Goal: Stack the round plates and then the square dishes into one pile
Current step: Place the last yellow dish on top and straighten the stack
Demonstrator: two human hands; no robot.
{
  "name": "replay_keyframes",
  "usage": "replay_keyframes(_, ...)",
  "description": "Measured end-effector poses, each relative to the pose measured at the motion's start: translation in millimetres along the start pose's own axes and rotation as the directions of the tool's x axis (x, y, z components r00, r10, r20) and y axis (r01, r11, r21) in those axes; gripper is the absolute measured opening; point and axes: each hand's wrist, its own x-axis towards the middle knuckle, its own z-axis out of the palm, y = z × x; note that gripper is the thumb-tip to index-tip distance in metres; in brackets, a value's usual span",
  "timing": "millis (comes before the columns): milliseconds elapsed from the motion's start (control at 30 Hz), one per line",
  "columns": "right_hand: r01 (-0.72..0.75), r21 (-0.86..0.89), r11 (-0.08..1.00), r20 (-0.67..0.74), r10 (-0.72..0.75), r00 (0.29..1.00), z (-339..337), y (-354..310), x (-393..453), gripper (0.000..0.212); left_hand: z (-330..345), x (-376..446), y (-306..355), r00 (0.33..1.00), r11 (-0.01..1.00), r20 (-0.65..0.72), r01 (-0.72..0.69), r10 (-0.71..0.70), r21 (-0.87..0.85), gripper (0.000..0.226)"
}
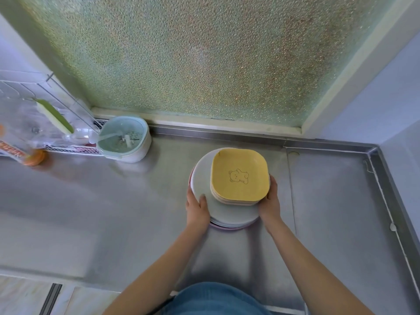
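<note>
A pile of round plates, white on top with a pink one at the bottom, stands on the steel counter. On it sits a small stack of square dishes; the top one is yellow with a bear drawing. The squares lie off-centre, toward the right of the round plates. My left hand grips the left rim of the round pile, thumb on top. My right hand holds the right side of the pile, fingers against the edge of the square dishes.
A pale green strainer basket stands at the back left beside a wire dish rack with clear items. An orange-capped bottle lies at the far left. The counter's raised edge runs along the right; a frosted window is behind.
</note>
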Motion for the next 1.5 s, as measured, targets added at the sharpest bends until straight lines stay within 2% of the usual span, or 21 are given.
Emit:
replay_keyframes(100, -0.016, -0.001, 1.000, -0.012, 0.016, 1.000, 23.0, -5.3, -1.6, 0.049, -23.2, 14.4, 1.2, 0.999, 0.999, 0.014, -0.039, 0.040, -0.026, 0.051)
replay_keyframes(333, -0.033, -0.006, 0.999, 0.044, 0.033, 0.998, 92.5, -39.7, 4.6, 0.049, -87.9, 67.4, 5.6, 0.998, 0.999, 0.024, 0.053, -0.052, -0.011, 0.058)
replay_keyframes(500, -0.013, -0.004, 1.000, 0.064, 0.013, 0.998, 145.0, -60.5, 20.5, 0.050, -131.3, 103.4, 24.9, 0.998, 0.997, 0.002, 0.067, -0.067, -0.037, 0.047)
replay_keyframes(600, 0.004, -0.040, 0.999, 0.030, -0.003, 1.000, 164.7, -69.7, 24.4, 0.050, -143.1, 119.1, 27.8, 0.997, 0.995, 0.002, 0.081, -0.081, -0.052, 0.045)
replay_keyframes(733, 0.022, -0.090, 0.996, -0.011, -0.023, 1.000, 169.5, -68.1, 25.0, 0.051, -146.2, 121.9, 23.9, 0.998, 0.996, 0.034, 0.062, -0.059, -0.071, 0.045)
replay_keyframes(967, 0.027, -0.128, 0.991, 0.001, -0.027, 1.000, 170.4, -69.8, 25.1, 0.050, -153.1, 122.5, 24.3, 0.998, 0.991, 0.056, 0.007, 0.001, -0.137, 0.048)
replay_keyframes(1167, 0.053, -0.133, 0.990, 0.018, -0.051, 0.999, 169.6, -68.7, 26.3, 0.050, -148.7, 124.5, 17.2, 0.992, 0.994, 0.107, -0.062, 0.072, -0.095, 0.067)
replay_keyframes(1300, 0.047, -0.123, 0.991, 0.015, -0.045, 0.999, 170.4, -70.9, 24.9, 0.050, -148.0, 133.6, 9.5, 0.987, 0.994, 0.132, -0.083, 0.092, -0.075, 0.070)
replay_keyframes(1433, 0.038, -0.025, 0.999, 0.014, -0.037, 0.999, 161.4, -79.5, 31.4, 0.051, -151.5, 115.3, 32.4, 0.992, 0.991, 0.029, -0.127, 0.125, 0.044, 0.067)
replay_keyframes(1500, 0.062, 0.042, 0.997, -0.040, -0.060, 0.997, 152.8, -94.6, 35.5, 0.048, -150.5, 99.8, 37.9, 0.966, 0.963, -0.069, -0.239, 0.249, 0.127, 0.063)
